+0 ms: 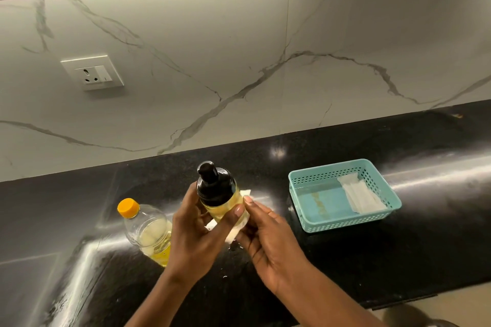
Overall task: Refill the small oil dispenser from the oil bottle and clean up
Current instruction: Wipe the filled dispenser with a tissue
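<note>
Left of the teal basket [342,195], the left hand [196,236] is gripping the oil dispenser [220,194] above the counter [398,260], the right hand [268,236] is pressing a tissue [237,229] against it, and the oil bottle [148,231] is standing farther left.

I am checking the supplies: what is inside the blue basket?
Inside the blue basket lies a folded white tissue at its right side. The floor beside it is bare, with a brownish streak. What is under the tissue cannot be seen.
</note>
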### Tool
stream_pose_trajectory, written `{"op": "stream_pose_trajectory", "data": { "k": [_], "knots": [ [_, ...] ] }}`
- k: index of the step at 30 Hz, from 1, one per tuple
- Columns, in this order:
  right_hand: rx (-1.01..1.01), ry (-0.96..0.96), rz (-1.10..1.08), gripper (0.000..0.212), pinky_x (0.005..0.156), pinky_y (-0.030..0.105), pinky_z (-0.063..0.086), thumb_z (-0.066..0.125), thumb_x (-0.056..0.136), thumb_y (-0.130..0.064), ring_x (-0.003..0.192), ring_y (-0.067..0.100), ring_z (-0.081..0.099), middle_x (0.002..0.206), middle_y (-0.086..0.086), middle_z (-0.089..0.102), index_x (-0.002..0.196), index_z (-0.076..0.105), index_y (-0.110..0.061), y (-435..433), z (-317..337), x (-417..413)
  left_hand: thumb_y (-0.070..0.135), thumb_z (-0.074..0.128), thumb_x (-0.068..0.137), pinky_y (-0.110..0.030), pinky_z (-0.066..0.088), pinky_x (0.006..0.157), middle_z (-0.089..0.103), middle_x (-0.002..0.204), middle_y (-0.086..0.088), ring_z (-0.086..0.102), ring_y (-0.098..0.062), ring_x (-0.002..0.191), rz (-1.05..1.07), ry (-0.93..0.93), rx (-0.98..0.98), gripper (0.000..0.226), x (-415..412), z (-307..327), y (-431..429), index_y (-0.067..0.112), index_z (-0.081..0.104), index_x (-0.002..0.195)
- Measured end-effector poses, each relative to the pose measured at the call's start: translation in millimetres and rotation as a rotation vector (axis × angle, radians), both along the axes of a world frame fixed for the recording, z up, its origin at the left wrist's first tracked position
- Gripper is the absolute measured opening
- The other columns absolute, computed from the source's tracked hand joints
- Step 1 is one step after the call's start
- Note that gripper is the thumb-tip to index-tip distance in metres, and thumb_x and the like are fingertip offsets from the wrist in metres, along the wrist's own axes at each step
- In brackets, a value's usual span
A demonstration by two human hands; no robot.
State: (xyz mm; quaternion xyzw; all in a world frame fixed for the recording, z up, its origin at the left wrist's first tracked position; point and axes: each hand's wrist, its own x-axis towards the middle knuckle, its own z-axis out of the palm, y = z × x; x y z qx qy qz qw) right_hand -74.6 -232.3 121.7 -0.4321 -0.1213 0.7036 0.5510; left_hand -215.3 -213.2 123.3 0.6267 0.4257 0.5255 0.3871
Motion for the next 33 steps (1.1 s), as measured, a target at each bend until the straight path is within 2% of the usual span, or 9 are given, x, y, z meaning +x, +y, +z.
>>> {"op": "stream_pose_trajectory", "data": {
  "k": [5,10,12,15,19,21,27,30,33],
  "knots": [
    [0.151,-0.314,-0.048,0.023,0.106,0.041,0.057,0.061,0.106,-0.018,0.110,0.015,0.076,0.109,0.000,0.082,0.121,0.078,-0.017,-2.1,16.5,0.0,0.018,0.088,0.086,-0.034,0.065,0.088,0.076,0.125,-0.010,0.077,-0.030,0.113,-0.158,-0.030,-0.034,0.058,-12.8,1.0,10.7,0.014,0.063,0.138],
    [0.289,-0.416,0.017,0.027,0.109,0.025,0.047,0.053,0.104,-0.044,0.118,-0.011,0.063,0.120,-0.025,0.074,0.123,0.073,-0.044,-13.7,30.3,-2.4,0.013,0.083,0.091,-0.047,0.064,0.095,0.074,0.129,-0.018,0.074,-0.037,0.119,-0.285,-0.050,-0.099,0.057,-20.9,2.8,19.1,0.006,0.059,0.142],
    [0.373,-0.460,0.081,0.039,0.098,0.010,0.044,0.048,0.094,-0.057,0.115,-0.025,0.055,0.121,-0.036,0.067,0.130,0.063,-0.052,-16.6,33.2,-1.6,0.015,0.080,0.093,-0.052,0.063,0.095,0.074,0.129,-0.018,0.074,-0.038,0.119,-0.321,-0.016,-0.113,0.054,-23.8,6.5,21.2,0.012,0.060,0.143],
    [0.535,-0.515,0.118,0.047,0.091,0.000,0.044,0.043,0.100,-0.048,0.118,-0.022,0.057,0.122,-0.038,0.067,0.144,0.056,-0.039,-13.1,36.2,3.8,0.009,0.077,0.095,-0.058,0.063,0.096,0.074,0.129,-0.017,0.073,-0.040,0.119,-0.372,0.067,-0.136,0.053,-26.8,8.2,23.0,0.019,0.059,0.144],
    [0.625,-0.621,0.150,0.043,0.100,0.015,0.052,0.043,0.110,-0.039,0.131,0.001,0.061,0.140,-0.015,0.067,0.149,0.059,-0.026,-1.4,40.9,12.7,0.014,0.078,0.096,-0.058,0.064,0.094,0.073,0.131,-0.015,0.073,-0.040,0.119,-0.422,0.080,-0.147,0.053,-22.6,8.5,16.9,0.022,0.058,0.145],
    [0.610,-0.692,0.191,0.042,0.097,0.022,0.055,0.038,0.113,-0.038,0.124,0.007,0.067,0.130,-0.008,0.073,0.143,0.064,-0.022,5.8,43.0,15.0,0.014,0.080,0.095,-0.056,0.065,0.092,0.074,0.131,-0.012,0.074,-0.038,0.118,-0.419,0.090,-0.136,0.055,-20.1,8.2,15.4,0.027,0.059,0.145],
    [0.510,-0.706,0.191,0.045,0.090,0.008,0.050,0.033,0.112,-0.043,0.109,0.001,0.071,0.110,-0.010,0.079,0.118,0.076,-0.033,12.4,39.1,17.2,0.006,0.078,0.093,-0.052,0.064,0.097,0.073,0.134,-0.013,0.072,-0.037,0.123,-0.371,0.061,-0.129,0.057,-18.9,4.4,17.7,0.019,0.059,0.146],
    [0.407,-0.605,0.146,0.042,0.110,0.028,0.050,0.036,0.112,-0.045,0.123,0.004,0.067,0.123,-0.009,0.076,0.123,0.076,-0.039,-0.3,24.0,11.7,0.009,0.079,0.094,-0.055,0.062,0.099,0.073,0.131,-0.017,0.072,-0.038,0.123,-0.337,-0.001,-0.144,0.054,-21.8,4.4,22.0,0.012,0.059,0.144],
    [0.257,-0.416,0.082,0.041,0.114,0.051,0.048,0.042,0.111,-0.041,0.121,0.017,0.069,0.118,0.003,0.078,0.113,0.081,-0.030,-5.7,11.0,8.4,0.016,0.080,0.094,-0.051,0.061,0.102,0.072,0.136,-0.014,0.071,-0.037,0.127,-0.355,0.032,-0.140,0.055,-26.2,5.7,21.3,0.022,0.060,0.145]
  ]
}}
